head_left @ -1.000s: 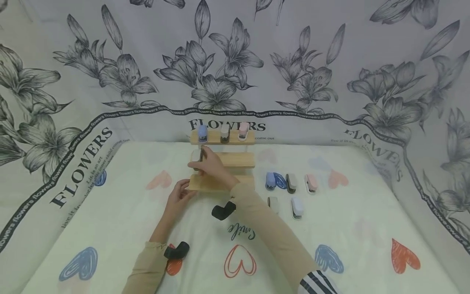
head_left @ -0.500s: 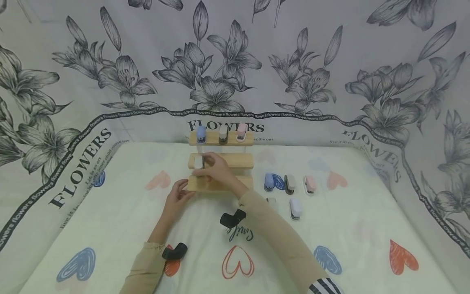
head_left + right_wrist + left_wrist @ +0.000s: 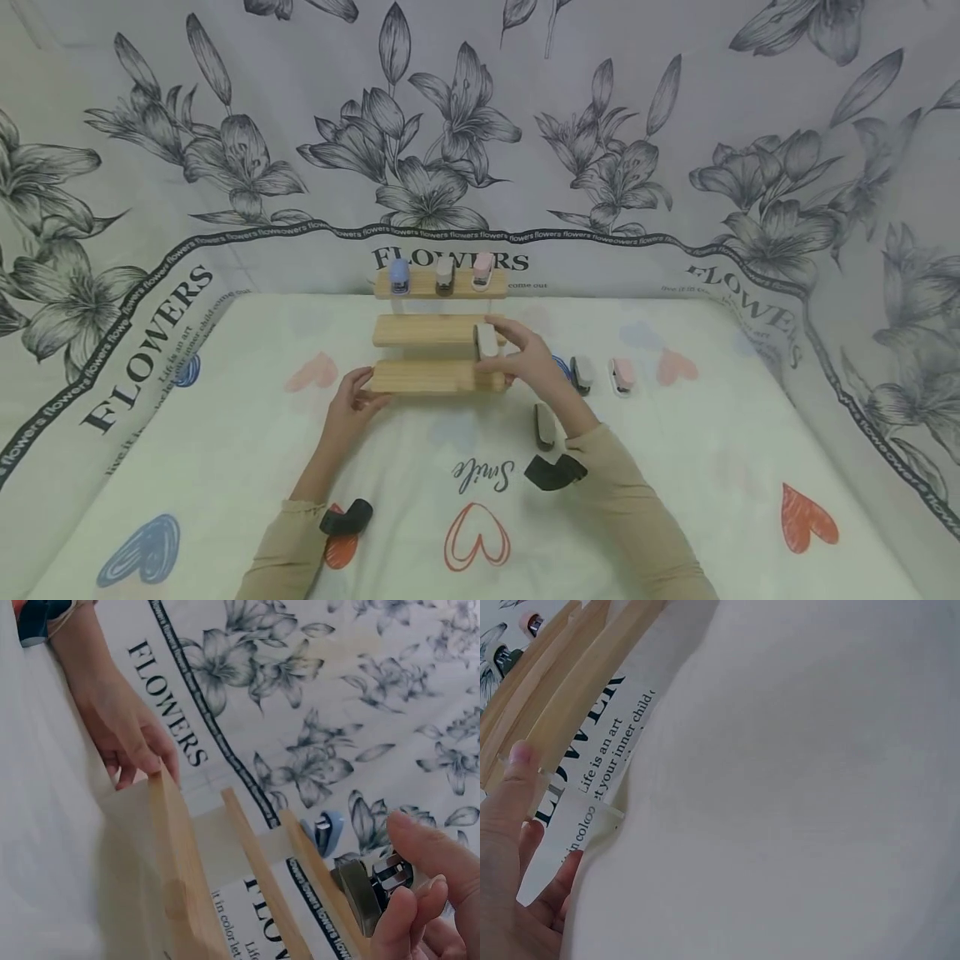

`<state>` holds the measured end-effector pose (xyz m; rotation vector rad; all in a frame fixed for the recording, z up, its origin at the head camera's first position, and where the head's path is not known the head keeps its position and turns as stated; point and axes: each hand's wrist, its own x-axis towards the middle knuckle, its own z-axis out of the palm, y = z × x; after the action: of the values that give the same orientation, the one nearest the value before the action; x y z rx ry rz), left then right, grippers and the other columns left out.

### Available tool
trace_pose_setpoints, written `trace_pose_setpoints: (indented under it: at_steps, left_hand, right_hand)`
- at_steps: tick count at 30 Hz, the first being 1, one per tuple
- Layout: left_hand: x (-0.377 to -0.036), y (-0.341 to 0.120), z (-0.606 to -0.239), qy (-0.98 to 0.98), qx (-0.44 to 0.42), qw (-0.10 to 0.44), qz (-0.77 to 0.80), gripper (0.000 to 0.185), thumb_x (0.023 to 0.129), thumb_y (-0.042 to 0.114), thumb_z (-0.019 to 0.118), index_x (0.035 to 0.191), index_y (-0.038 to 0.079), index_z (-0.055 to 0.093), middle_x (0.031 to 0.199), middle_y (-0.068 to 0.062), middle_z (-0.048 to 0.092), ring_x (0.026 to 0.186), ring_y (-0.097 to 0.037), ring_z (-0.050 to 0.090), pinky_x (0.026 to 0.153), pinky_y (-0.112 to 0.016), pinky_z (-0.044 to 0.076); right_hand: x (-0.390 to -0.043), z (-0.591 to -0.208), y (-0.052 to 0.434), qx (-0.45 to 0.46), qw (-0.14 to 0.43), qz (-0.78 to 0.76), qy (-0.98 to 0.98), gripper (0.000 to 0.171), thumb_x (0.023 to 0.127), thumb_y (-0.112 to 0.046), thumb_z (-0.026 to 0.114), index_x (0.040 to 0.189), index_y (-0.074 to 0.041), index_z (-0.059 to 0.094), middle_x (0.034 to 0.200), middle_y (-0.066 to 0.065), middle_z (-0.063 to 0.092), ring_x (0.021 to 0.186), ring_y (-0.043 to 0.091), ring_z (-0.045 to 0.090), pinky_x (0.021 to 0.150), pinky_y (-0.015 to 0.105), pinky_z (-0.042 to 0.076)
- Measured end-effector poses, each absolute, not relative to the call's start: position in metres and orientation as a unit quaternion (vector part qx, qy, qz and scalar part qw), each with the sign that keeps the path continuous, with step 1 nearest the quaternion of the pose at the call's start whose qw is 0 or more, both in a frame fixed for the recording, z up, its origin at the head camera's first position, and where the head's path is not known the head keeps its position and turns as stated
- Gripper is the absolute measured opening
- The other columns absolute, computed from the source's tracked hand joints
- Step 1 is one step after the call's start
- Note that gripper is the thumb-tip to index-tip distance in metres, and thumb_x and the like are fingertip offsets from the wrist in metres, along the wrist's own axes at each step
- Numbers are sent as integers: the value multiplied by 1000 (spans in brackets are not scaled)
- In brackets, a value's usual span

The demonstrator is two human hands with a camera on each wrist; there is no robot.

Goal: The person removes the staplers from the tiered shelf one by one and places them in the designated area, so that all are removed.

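Note:
A three-tier wooden stand (image 3: 420, 332) sits mid-table. Its top shelf carries a blue stapler (image 3: 400, 276), a grey one (image 3: 445, 274) and a pink one (image 3: 482, 271). My right hand (image 3: 527, 357) pinches a small white stapler (image 3: 486, 341) at the right end of the middle shelf; in the right wrist view the stapler (image 3: 365, 897) shows its metal jaw between my fingers (image 3: 420, 847). My left hand (image 3: 351, 402) grips the left end of the bottom shelf (image 3: 431, 377), thumb (image 3: 511, 787) on the wood (image 3: 577, 682).
Loose small staplers lie on the heart-print cloth right of the stand: a grey one (image 3: 581, 373), a pink one (image 3: 622, 376) and a dark one (image 3: 543, 425) nearer me. A flower-print sheet (image 3: 675, 167) hangs close behind the stand.
My right hand has carried the white stapler from the left end of the middle shelf across to its right end. The left hand stays on the bottom shelf.

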<state>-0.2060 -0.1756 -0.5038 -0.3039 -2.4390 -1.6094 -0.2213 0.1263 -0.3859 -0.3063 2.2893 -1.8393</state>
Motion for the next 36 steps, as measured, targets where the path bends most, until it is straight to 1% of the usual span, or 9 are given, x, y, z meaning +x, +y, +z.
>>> trace_pose_setpoints:
  at_steps: [6, 10, 12, 18, 19, 22, 24, 29, 36]
  left_hand:
    - [-207, -181, -506, -818, -110, 94, -556, 58, 83, 17, 66, 131, 5, 36, 125, -20, 47, 87, -17, 54, 67, -19, 44]
    - [-205, -183, -506, -822, -104, 88, -553, 56, 84, 19, 64, 130, 7, 36, 130, -18, 43, 88, -13, 54, 70, -19, 44]
    - [-205, -183, -504, -824, -104, 92, -549, 55, 84, 19, 64, 130, 7, 37, 129, -17, 45, 87, -11, 54, 70, -19, 44]
    - [-205, -187, -496, -827, -113, 111, -539, 55, 82, 18, 67, 128, 6, 38, 123, -16, 50, 84, -11, 53, 69, -18, 43]
    - [-205, -188, -494, -827, -110, 110, -540, 56, 82, 18, 67, 128, 6, 38, 123, -15, 50, 85, -10, 53, 70, -18, 42]
    - [-205, -192, -494, -822, -99, 104, -551, 58, 80, 17, 69, 128, 8, 39, 123, -12, 51, 87, -8, 52, 70, -18, 40]
    - [-204, -193, -496, -814, -100, 99, -564, 57, 81, 16, 68, 128, 6, 38, 124, -13, 50, 86, -6, 52, 70, -17, 41]
    - [-204, -192, -498, -774, -107, 86, -618, 50, 85, 8, 61, 127, -3, 35, 127, -23, 44, 85, -4, 54, 71, -16, 45]
    - [-205, -182, -500, -758, -80, 65, -645, 51, 87, 11, 60, 128, -3, 34, 130, -21, 42, 85, -4, 54, 73, -16, 44]
  right_hand:
    - [-207, -380, 160, -108, 108, -622, 768, 72, 74, -11, 74, 136, -21, 38, 143, 5, 26, 44, 15, 45, 47, 29, 44]
    - [-192, -370, 179, -117, 106, -612, 775, 71, 77, -6, 71, 137, -13, 35, 144, 12, 21, 43, 14, 44, 45, 29, 45]
    - [-187, -372, 192, -120, 103, -614, 773, 70, 77, -5, 70, 137, -11, 35, 144, 15, 20, 43, 14, 44, 45, 29, 45]
    - [-185, -399, 238, -109, 100, -622, 769, 70, 77, -8, 71, 137, -17, 36, 146, 10, 17, 43, 15, 44, 45, 29, 43]
    - [-184, -403, 245, -108, 98, -620, 771, 70, 77, -9, 71, 137, -17, 35, 146, 10, 17, 42, 19, 43, 45, 31, 44]
    - [-178, -411, 261, -108, 101, -608, 780, 71, 77, -11, 71, 138, -15, 34, 146, 12, 17, 42, 20, 41, 43, 33, 43]
    - [-173, -417, 271, -99, 106, -599, 788, 73, 76, -12, 72, 138, -14, 34, 145, 13, 17, 43, 19, 40, 42, 34, 42]
    - [-162, -433, 294, -74, 116, -597, 791, 75, 75, -12, 72, 139, -10, 32, 146, 16, 14, 47, 12, 39, 43, 28, 41]
    - [-150, -447, 319, -53, 112, -600, 790, 73, 76, -9, 71, 138, -6, 31, 145, 21, 11, 54, 12, 45, 43, 26, 40]
